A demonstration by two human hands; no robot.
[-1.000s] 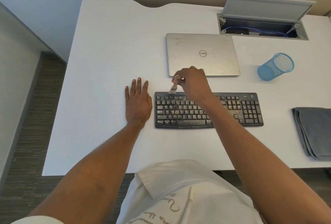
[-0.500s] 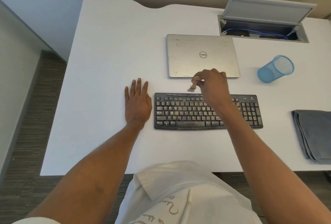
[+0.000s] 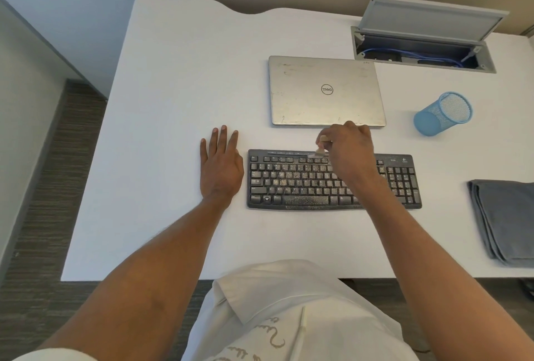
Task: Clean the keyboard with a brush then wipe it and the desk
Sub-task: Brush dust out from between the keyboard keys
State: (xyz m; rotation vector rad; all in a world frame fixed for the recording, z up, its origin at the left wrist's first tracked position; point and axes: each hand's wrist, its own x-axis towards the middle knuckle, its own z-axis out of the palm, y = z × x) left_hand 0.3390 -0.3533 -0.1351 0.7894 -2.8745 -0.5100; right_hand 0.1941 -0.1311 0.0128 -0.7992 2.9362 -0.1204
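Brushing is the step in hand: the right hand [image 3: 351, 150] pinches one brush [image 3: 319, 151], bristles at the top key row of the one keyboard [image 3: 289, 184]; the left hand [image 3: 221, 167] lies open and flat on the surface [image 3: 179, 86] just left of it. Grit on the middle rows probably calls for downward strokes next, and one folded cloth [image 3: 505, 216] waits to the keyboard's right.

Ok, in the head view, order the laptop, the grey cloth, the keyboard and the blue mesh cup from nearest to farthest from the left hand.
From the left hand, flat on the desk:
1. Keyboard, just to its right.
2. Laptop, behind it and to the right.
3. Blue mesh cup, far right.
4. Grey cloth, at the desk's right edge.
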